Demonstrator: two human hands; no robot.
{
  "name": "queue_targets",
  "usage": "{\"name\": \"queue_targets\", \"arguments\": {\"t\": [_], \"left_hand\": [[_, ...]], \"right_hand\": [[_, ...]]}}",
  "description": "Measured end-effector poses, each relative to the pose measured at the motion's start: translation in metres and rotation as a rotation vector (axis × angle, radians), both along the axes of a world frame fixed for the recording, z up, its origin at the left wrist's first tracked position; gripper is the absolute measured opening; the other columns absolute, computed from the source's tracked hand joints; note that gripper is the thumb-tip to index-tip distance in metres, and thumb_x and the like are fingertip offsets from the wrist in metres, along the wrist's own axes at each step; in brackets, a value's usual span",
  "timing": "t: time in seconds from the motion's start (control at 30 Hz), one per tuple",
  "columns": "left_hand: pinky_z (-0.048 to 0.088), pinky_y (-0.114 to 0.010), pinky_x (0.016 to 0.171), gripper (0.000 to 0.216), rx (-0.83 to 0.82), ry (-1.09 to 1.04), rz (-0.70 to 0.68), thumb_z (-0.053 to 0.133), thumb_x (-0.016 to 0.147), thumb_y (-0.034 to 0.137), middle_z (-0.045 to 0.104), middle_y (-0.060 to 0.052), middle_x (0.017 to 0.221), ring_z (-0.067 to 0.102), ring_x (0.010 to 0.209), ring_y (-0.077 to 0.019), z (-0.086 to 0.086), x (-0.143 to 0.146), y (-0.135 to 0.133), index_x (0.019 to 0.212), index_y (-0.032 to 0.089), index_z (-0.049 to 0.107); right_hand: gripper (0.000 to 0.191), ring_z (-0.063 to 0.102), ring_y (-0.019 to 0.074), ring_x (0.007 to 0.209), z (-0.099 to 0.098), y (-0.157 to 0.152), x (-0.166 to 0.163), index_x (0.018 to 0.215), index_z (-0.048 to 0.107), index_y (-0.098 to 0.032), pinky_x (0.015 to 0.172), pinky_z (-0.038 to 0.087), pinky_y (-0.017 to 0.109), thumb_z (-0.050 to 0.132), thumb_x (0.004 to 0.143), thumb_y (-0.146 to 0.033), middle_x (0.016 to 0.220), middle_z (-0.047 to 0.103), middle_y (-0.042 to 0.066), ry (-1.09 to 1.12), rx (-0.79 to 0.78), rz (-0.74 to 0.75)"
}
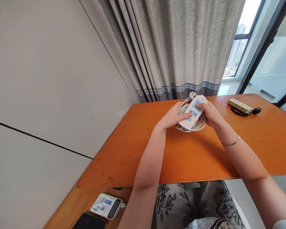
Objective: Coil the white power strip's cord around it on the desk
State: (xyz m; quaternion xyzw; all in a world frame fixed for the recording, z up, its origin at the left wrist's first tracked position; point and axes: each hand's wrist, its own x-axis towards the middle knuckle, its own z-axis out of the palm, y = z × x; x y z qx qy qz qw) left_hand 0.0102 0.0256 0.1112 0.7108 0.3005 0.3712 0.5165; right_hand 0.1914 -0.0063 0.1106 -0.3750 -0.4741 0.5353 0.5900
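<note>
A white power strip [187, 124] with blue socket panels is held up at a tilt above the table. Its pale grey cord is coiled behind it, and the plug [193, 94] shows at the top end. My left hand [173, 116] is closed around the left side, thumb lying across the front. On the other side, my right hand [211, 113] grips the upper right edge, its thumb pressed on the top socket panel. The fingers behind the strip and coil are mostly hidden.
An orange wooden table [133, 146] spreads beneath my arms. Towards its far right lies a yellowish power strip [240, 105] with a black cord and plug. A white boxy device [105, 205] and a black phone [90, 221] rest on a lower surface at left. Curtains [181, 47] hang behind.
</note>
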Motion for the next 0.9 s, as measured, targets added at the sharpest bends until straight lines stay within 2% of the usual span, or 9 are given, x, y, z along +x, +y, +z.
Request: {"name": "queue_targets", "arguments": {"t": [0.1,0.2,0.37,0.6,0.77,0.9], "left_hand": [[0.051,-0.033,0.084,0.069,-0.015,0.042,-0.019,0.083,0.066,0.054,0.068,-0.013,0.117,0.066,0.101,-0.0244,0.000,0.001,-0.001,0.115,0.014,0.056],[0.051,-0.033,0.080,0.066,-0.029,0.042,-0.030,0.083,0.066,0.053,0.068,-0.010,0.111,0.065,0.097,-0.0232,0.001,0.002,-0.002,0.113,0.015,0.055],[0.050,-0.035,0.088,0.073,-0.051,-0.067,-0.071,0.086,0.061,0.050,0.066,-0.011,0.120,0.064,0.108,-0.0259,0.003,0.007,-0.006,0.117,0.018,0.051],[0.051,-0.033,0.086,0.074,-0.021,-0.140,-0.064,0.087,0.060,0.053,0.065,-0.008,0.117,0.064,0.105,-0.0241,0.000,0.011,-0.007,0.114,0.021,0.048],[0.051,-0.029,0.081,0.073,-0.007,-0.154,-0.044,0.086,0.062,0.060,0.063,-0.004,0.109,0.064,0.096,-0.0188,0.003,0.012,-0.011,0.109,0.022,0.045],[0.048,-0.024,0.068,0.054,-0.006,-0.171,0.060,0.070,0.080,0.064,0.058,0.002,0.089,0.058,0.074,-0.0120,0.001,0.019,-0.010,0.104,0.023,0.043]], "right_hand": [[0.042,0.063,0.0173,0.065,0.001,-0.003,-0.001,0.083,0.060,-0.021,0.062,0.058,0.033,0.083,0.059,-0.047,0.071,0.067,0.000,0.016,-0.021,0.063],[0.050,0.065,0.0176,0.068,0.002,-0.006,-0.002,0.088,0.060,-0.021,0.066,0.059,0.033,0.087,0.059,-0.052,0.077,0.069,0.001,0.014,0.044,0.118],[0.053,0.069,0.0189,0.079,0.003,-0.007,-0.004,0.104,0.061,-0.025,0.073,0.059,0.033,0.087,0.060,-0.041,0.092,0.072,-0.001,0.076,0.149,0.079],[0.055,0.070,0.0253,0.093,0.005,-0.008,-0.005,0.106,0.064,-0.024,0.079,0.060,0.038,0.082,0.058,-0.043,0.101,0.074,0.004,0.039,0.158,0.029],[0.056,0.069,0.0231,0.085,0.006,-0.009,-0.006,0.106,0.065,-0.023,0.076,0.059,0.036,0.082,0.057,-0.042,0.095,0.074,0.003,0.058,0.151,0.018],[0.048,0.062,0.0168,0.069,0.005,-0.009,-0.006,0.097,0.064,-0.023,0.066,0.055,0.031,0.083,0.057,-0.041,0.081,0.067,-0.001,0.056,0.173,-0.025]]}}
